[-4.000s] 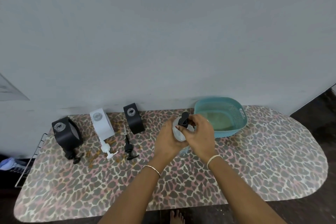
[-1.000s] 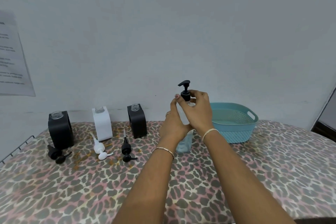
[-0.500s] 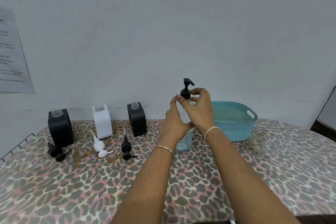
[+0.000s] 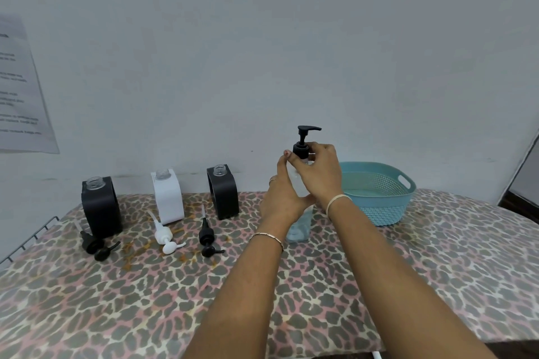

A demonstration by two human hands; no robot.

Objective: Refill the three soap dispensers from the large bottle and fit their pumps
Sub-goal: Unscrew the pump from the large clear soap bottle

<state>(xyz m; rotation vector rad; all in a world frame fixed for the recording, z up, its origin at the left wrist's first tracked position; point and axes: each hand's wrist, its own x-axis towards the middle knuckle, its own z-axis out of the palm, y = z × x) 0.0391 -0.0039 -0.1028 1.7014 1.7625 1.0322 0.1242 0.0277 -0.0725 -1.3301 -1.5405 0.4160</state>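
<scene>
On our desk [image 4: 408,271], left hand [image 4: 284,195] grips the large bottle [image 4: 300,227] steady so right hand [image 4: 320,175], pinching its pump [image 4: 302,148], can twist.

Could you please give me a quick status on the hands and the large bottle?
Left hand holds large bottle upright on table. Right hand pinches its pump collar. Three dispensers open-necked, pumps lying in front. Nothing between bottle and dispensers.

Three dispensers [image 4: 100,207] [image 4: 168,198] [image 4: 224,194], three loose pumps [image 4: 94,245] [image 4: 164,236] [image 4: 207,237], one large bottle [image 4: 299,227], one basket [image 4: 379,198].
</scene>
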